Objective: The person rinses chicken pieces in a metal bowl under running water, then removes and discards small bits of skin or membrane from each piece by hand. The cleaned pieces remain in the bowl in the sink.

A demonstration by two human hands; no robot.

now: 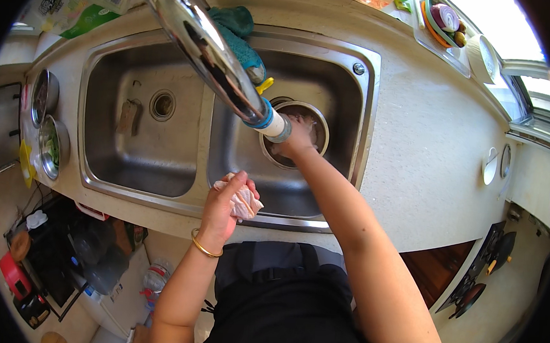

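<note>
My left hand (220,208) is curled around pale pink raw meat (245,204), over the front edge of the double sink. The meat looks like poultry with skin, though its exact kind is unclear. My right hand (297,137) reaches down into a round metal bowl (326,132) in the right basin (273,190). Pale pieces and cloudy liquid show around its fingers, which are blurred and partly hidden by the faucet's end. I cannot tell whether they grip anything. The chrome faucet (202,47) arches over the sink, its white nozzle (276,125) right above the bowl.
Teal cloths (239,37) hang behind the faucet, near a yellow-handled item (264,85). A brownish block (129,117) lies in the left basin (165,173). Metal bowls (53,146) stand left, one with greens. A vegetable tray (443,21) sits back right; a stove (476,269) is right.
</note>
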